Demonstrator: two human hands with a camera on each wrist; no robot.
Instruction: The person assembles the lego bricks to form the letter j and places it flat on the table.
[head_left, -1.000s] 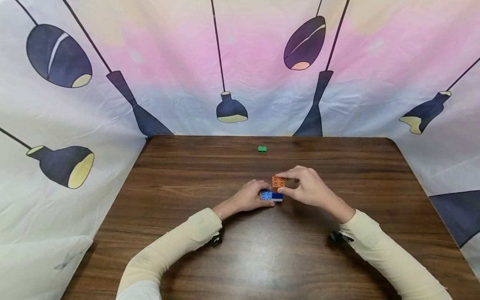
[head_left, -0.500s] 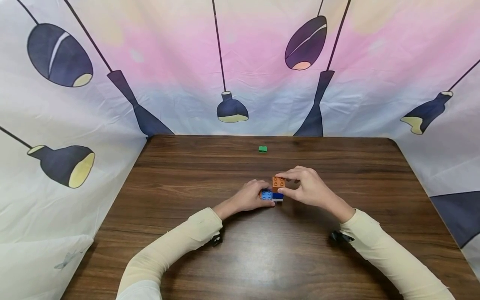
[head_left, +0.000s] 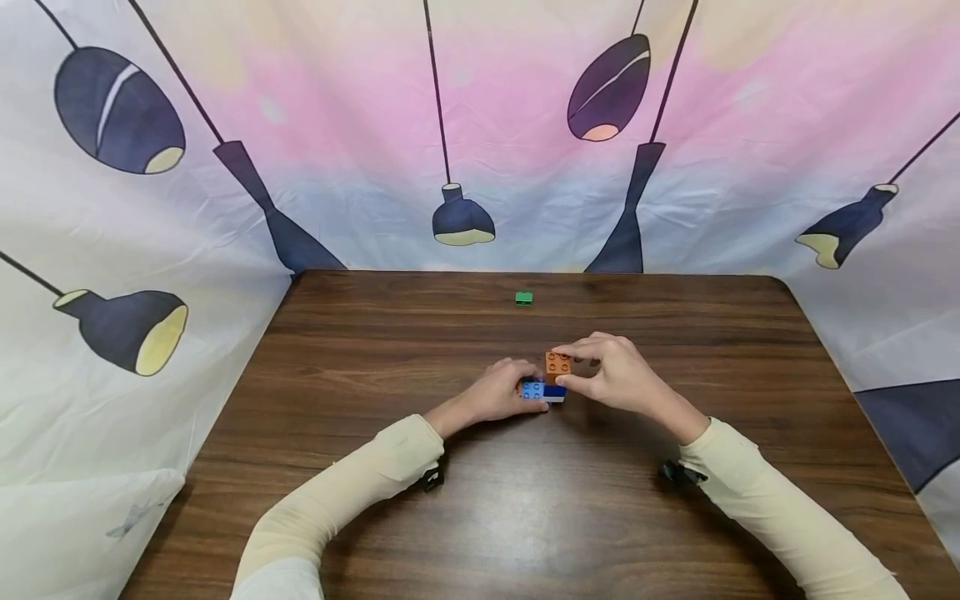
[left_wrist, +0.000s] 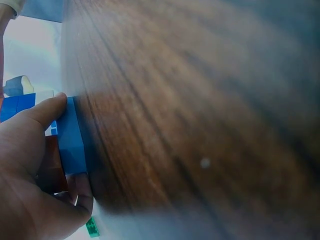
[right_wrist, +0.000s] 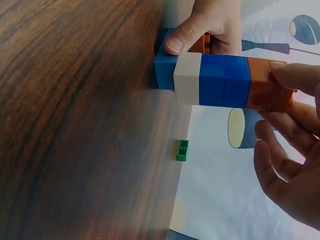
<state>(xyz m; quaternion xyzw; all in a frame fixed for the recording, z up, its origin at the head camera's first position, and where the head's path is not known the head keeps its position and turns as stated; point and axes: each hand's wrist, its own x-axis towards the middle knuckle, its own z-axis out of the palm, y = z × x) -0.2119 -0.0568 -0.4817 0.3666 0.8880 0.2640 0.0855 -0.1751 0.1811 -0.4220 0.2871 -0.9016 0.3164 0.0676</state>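
In the right wrist view a column of toy building bricks stands up from a blue base brick (right_wrist: 166,72): a white brick (right_wrist: 187,80), two dark blue bricks (right_wrist: 224,80), then orange bricks (right_wrist: 259,82) on top. My right hand (head_left: 611,375) pinches the orange top between thumb and fingers. Low at the table, my left hand (head_left: 493,392) grips the base brick, thumb on one side and fingers on the other. Another orange brick (left_wrist: 51,167) sits on the base beside the column, partly hidden by this hand. A light blue studded brick (head_left: 532,390) shows next to the column.
A small green brick (head_left: 523,298) lies near the far edge of the brown wooden table (head_left: 375,317). Behind and beside the table hangs a cloth backdrop (head_left: 360,125) printed with lamps. Cream sleeves (head_left: 352,475) cover both forearms, with dark wrist cameras (head_left: 682,473) under them.
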